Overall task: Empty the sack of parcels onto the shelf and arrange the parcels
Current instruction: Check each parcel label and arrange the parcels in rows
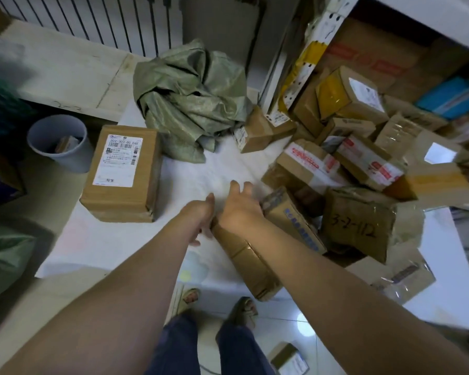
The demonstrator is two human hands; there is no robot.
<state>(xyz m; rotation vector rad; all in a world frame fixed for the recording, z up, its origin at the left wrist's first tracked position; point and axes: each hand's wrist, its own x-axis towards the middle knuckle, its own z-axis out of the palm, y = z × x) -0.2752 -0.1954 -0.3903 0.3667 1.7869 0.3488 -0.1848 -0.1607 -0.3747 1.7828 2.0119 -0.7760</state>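
The green woven sack (192, 96) lies crumpled and flat at the back of the white shelf (114, 239). A long brown parcel (252, 266) lies near the front edge under my right forearm. My right hand (238, 209) rests on its far end, fingers spread, beside a parcel with blue print (293, 223). My left hand (201, 217) sits against the parcel's left side with fingers bent down; whether it grips is unclear. A big labelled box (122, 171) stands at the left. Several parcels (363, 158) are heaped at the right.
A grey bin (60, 142) stands on the floor to the left, beside a pale wooden board (65, 66). A white shelf upright (290, 63) rises at the back right. One small parcel (289, 359) lies on the floor near my feet. A taped parcel marked 3-2-112 (360, 226) lies at the right.
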